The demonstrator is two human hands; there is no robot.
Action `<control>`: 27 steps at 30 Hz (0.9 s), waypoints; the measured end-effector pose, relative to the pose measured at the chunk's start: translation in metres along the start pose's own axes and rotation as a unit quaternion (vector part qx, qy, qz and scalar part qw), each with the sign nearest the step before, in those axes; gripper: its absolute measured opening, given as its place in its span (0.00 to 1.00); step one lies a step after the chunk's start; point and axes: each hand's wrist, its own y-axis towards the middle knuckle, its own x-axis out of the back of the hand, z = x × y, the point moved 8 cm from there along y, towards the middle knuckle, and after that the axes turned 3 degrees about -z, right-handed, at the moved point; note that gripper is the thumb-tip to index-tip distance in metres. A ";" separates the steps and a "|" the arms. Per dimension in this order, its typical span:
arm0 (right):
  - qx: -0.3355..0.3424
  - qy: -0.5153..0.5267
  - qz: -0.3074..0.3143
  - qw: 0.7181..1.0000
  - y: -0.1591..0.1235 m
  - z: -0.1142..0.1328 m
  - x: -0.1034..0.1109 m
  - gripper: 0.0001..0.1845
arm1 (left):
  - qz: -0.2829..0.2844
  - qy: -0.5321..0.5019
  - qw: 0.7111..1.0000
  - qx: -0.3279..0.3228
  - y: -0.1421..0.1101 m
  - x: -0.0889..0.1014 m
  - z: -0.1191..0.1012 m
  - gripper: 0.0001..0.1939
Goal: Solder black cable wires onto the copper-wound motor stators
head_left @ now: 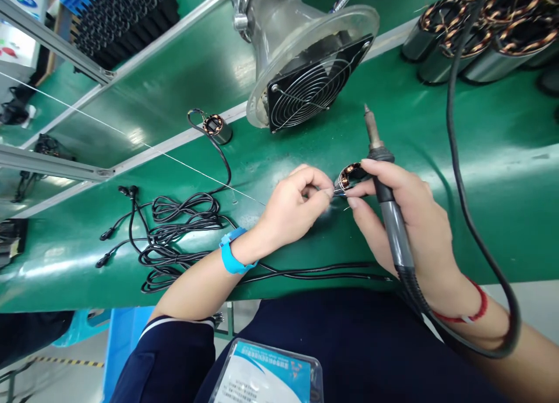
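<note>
My right hand [406, 216] is closed round the grey handle of a soldering iron [384, 181], its tip pointing up and away. The same hand's fingertips touch a small stator with copper windings [349, 175] on the green belt [502, 176]. My left hand [297, 202] pinches thin wire leads right beside that stator, thumb and fingers pressed together. A thin solder wire [174, 157] runs in from the far left toward my left hand. A blue wristband sits on my left wrist, a red cord on my right.
A fume extractor fan [312, 82] stands just behind the hands. Coiled black cables [179, 234] lie left of my left arm. Another small stator [216, 126] with a lead sits further back. Several larger stators [480, 36] stand at the top right. The iron's black cord [463, 205] loops right.
</note>
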 end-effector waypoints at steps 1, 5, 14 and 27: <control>-0.003 0.006 -0.002 1.000 0.001 0.000 0.000 0.25 | -0.009 0.012 0.999 -0.037 -0.001 0.002 -0.005 0.05; 0.017 0.033 -0.017 0.999 0.005 0.004 0.003 0.27 | -0.032 0.109 0.975 -0.189 -0.008 0.004 -0.026 0.06; -0.002 0.056 -0.020 0.998 0.008 -0.005 0.000 0.25 | -0.023 0.217 0.939 -0.267 -0.013 -0.001 -0.032 0.06; 0.083 -0.012 0.042 0.996 0.018 -0.015 -0.004 0.23 | -0.015 0.041 0.999 -0.033 0.006 0.006 0.005 0.05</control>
